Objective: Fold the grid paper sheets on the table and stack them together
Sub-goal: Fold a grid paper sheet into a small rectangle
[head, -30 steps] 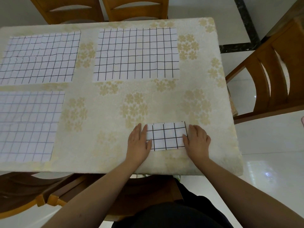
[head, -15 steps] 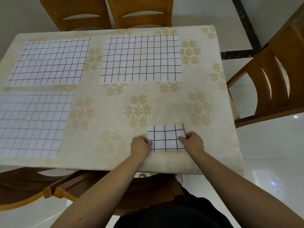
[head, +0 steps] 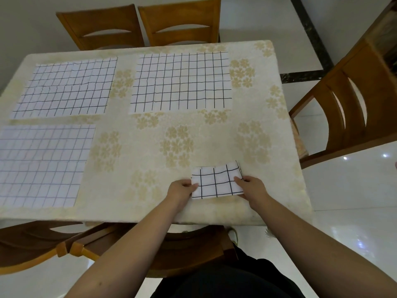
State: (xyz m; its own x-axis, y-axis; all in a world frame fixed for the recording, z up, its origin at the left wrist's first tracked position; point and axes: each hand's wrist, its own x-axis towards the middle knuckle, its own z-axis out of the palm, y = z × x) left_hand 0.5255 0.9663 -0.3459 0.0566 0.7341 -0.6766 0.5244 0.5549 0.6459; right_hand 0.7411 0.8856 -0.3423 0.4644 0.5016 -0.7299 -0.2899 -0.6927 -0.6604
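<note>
Both hands pinch the folded grid sheet [head: 217, 181] — left hand [head: 180, 190] at its left edge, right hand [head: 252, 188] at its right. Three unfolded grid sheets [head: 181, 82] (flat) lie well apart on the floral tablecloth [head: 150, 160].

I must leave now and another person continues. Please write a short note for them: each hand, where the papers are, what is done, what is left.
Left hand: pinches the left edge of the folded sheet.
Right hand: pinches its right edge.
The folded sheet is at the near right of the table, its far edge bowed up.
Done: one sheet folded small.
Left: three flat sheets, far left, far centre and near left, to fold and stack with it.
</note>
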